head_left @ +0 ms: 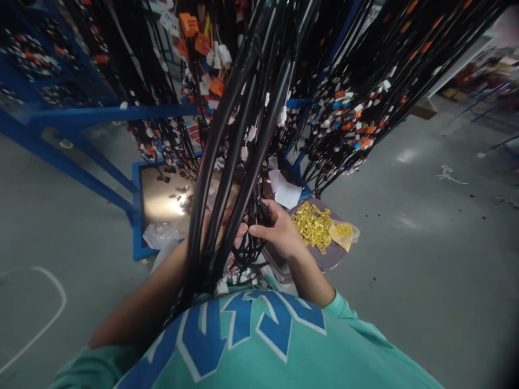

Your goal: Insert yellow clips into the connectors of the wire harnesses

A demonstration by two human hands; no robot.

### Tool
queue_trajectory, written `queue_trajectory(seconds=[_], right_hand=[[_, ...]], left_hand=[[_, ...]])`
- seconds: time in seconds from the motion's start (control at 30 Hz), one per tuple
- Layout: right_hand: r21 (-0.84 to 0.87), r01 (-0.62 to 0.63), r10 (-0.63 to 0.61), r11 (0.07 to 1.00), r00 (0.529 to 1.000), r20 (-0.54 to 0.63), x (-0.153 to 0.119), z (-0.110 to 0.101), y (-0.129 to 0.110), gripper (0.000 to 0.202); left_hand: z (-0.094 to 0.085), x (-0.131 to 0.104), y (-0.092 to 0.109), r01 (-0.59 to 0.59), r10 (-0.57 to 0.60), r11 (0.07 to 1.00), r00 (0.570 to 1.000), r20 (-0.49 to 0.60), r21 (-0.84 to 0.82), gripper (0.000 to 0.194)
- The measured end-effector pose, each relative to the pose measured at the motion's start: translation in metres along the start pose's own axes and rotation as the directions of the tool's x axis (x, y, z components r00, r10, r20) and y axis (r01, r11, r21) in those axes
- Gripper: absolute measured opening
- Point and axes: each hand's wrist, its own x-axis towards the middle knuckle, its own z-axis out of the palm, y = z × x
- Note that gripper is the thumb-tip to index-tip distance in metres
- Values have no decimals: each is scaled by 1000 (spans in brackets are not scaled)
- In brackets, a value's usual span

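Thick black cable bundles (233,156) hang in front of me and run down to my lap. Behind them, thin black wires (252,237) gather between my two hands. My right hand (278,229) has its thumb and forefinger round these wires at their right side. Partly covered by the thick bundles, my left hand (240,229) reaches in from the left; its thumb tip is close to my right thumb, and what its fingers hold is hidden. White and orange connectors (243,273) lie below, against my teal shirt.
A grey tray (334,259) with yellow clips (314,224) and a small bag (344,233) of them stands at the right. A blue frame (117,112) carries many hanging harnesses (348,119). White paper (287,193) and clear plastic (162,235) lie on its base.
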Motion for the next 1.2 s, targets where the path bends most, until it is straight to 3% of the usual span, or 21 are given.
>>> queue_trajectory(seconds=[0.23,0.43,0.73,0.87,0.97,1.2], right_hand=[[119,-54,45,991,996,74,-2,-3,-2,56],[176,-57,21,983,980,198,-5,0,-3,57],[198,-73,24,977,971,237,-7,2,-4,55],[177,-72,40,982,983,179,-7,0,-3,57],[139,-52,38,989,994,104,-6,-6,-2,51],[175,-111,102,978,993,56,-4,-21,-3,46]], left_hand=[[0,-5,7,11,-10,1000,1000,-15,9,46],[4,-1,3,-10,12,1000,997,-81,21,48],[-5,5,-11,-31,31,1000,998,-45,0,40],[-11,6,-19,-55,53,998,998,-43,-32,36],[-7,5,-17,-92,89,994,994,-59,-51,30],[1,1,-10,-239,226,952,970,-88,-192,22]])
